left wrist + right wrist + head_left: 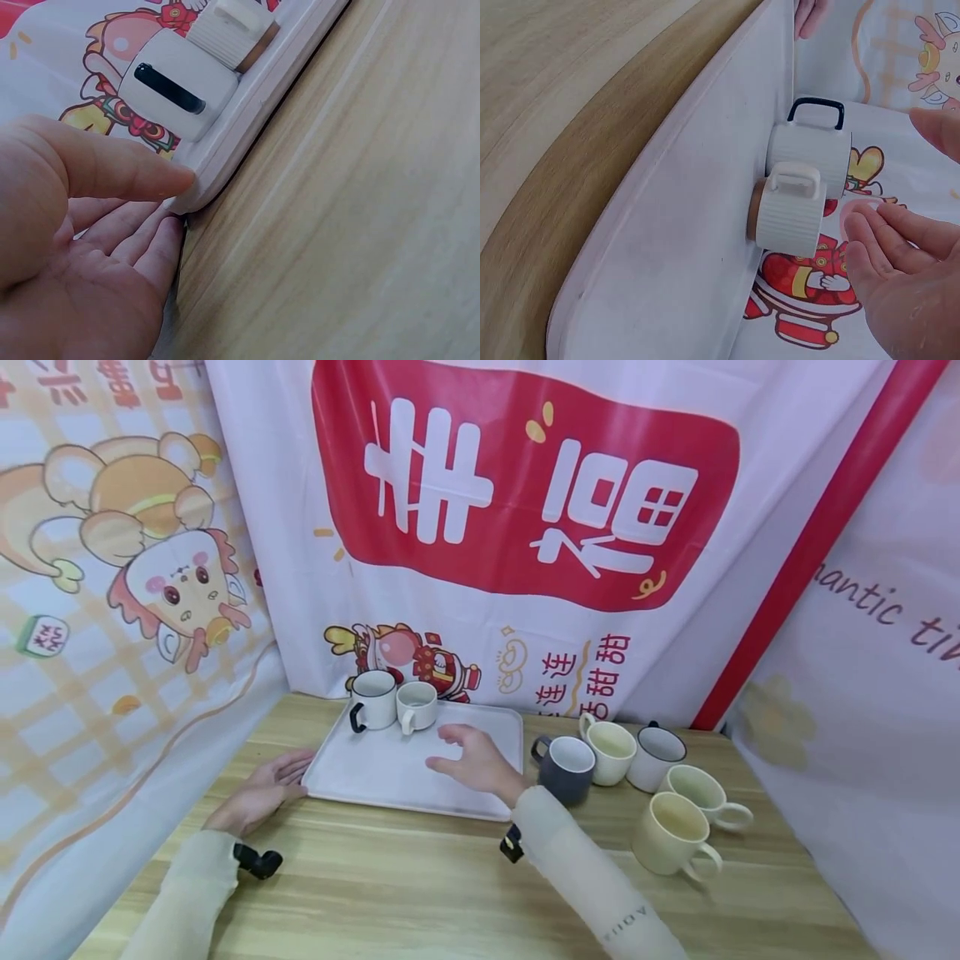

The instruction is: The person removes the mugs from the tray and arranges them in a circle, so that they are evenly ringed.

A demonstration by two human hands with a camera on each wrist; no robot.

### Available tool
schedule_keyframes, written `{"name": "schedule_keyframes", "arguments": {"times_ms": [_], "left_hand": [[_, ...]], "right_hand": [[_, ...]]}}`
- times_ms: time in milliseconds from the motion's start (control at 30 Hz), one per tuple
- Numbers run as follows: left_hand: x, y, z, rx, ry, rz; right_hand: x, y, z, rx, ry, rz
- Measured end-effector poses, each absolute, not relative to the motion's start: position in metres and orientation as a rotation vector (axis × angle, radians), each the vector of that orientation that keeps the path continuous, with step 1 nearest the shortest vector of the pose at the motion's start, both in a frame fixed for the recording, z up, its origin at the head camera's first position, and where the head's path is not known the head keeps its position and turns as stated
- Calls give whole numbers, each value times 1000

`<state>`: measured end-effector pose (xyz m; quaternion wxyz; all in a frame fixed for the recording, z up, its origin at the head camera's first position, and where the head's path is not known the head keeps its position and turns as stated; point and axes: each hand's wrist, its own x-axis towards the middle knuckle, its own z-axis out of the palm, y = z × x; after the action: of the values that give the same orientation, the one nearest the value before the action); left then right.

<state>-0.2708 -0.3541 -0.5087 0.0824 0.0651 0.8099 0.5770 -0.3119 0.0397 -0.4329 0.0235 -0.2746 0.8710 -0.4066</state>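
A white rectangular tray (367, 777) lies on the wooden table. At its back left stand a white mug with a black handle (378, 707) and a smaller white ribbed cup (422, 710), both upright and side by side. My left hand (258, 792) is at the tray's left edge with its fingers extended; in the left wrist view a fingertip (184, 180) meets the tray's corner. Above the tray, just right of the ribbed cup, my right hand (480, 764) has thumb and fingers spread apart and holds nothing. Its palm (922, 311) shows in the right wrist view.
Right of the tray several mugs stand grouped: a dark grey mug (567, 772), a cream mug (611, 753), a white mug with a dark rim (654, 760), a pale green mug (701, 793) and a yellow mug (670, 839). Printed cloths (525, 585) hang behind and beside the table.
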Motion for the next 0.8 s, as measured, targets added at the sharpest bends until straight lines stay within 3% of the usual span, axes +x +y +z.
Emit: {"name": "schedule_keyframes", "arguments": {"times_ms": [800], "left_hand": [[-272, -354, -509, 193, 2415, 1734]], "right_hand": [[-361, -32, -488, -391, 2467, -1704]]}}
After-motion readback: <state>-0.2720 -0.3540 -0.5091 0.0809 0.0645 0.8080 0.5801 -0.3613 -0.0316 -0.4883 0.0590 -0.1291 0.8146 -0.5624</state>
